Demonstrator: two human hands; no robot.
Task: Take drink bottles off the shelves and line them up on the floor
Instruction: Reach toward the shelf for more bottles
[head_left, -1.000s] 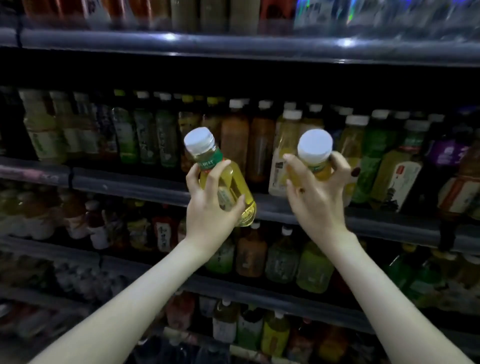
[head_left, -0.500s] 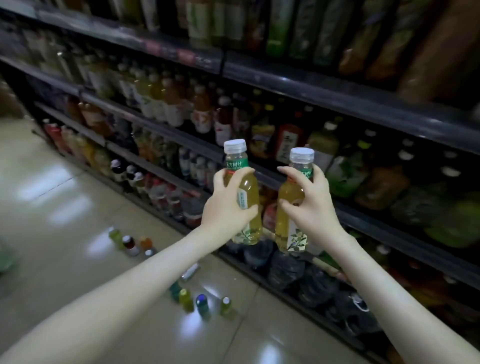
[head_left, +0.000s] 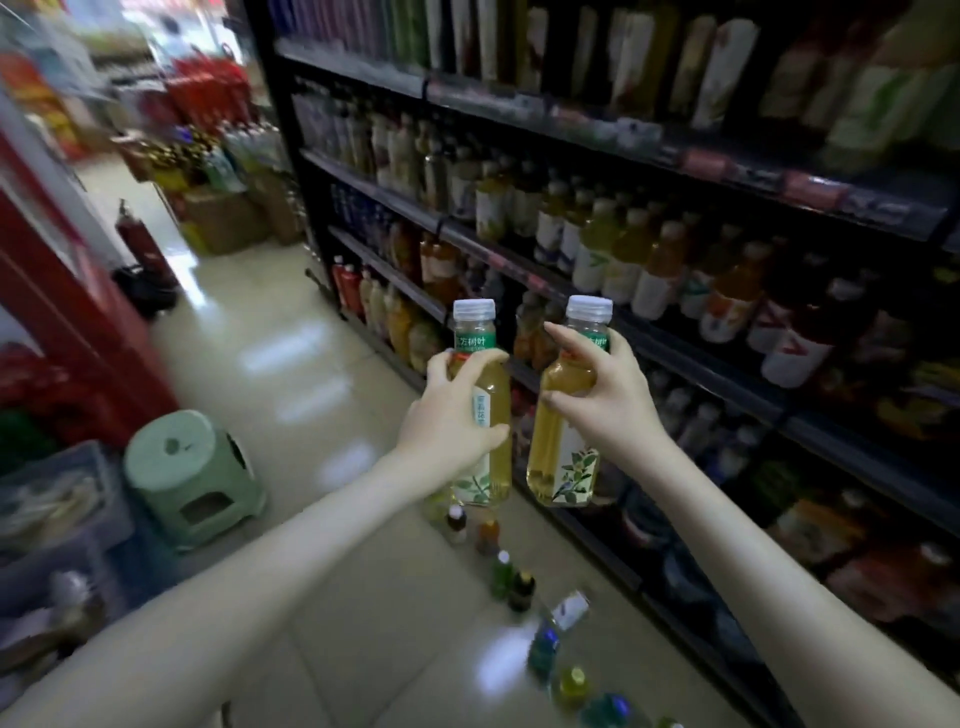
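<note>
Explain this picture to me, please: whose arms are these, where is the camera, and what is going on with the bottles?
There is no machine here. These are a person's two bare arms, seen by a wide-angle camera worn on the head, which looks forward and down. That lens is why the edges look bent and blurred.

The left hand grips the left bottle and the right hand grips the right bottle. Both bottles are upright, with white caps and pale yellow drink inside.

On the right are the dark shelves, packed with drinks. On the tiled floor below, a row of bottles already stands along the foot of the shelves, so these two probably go there next. A green stool stands on the left.
</note>
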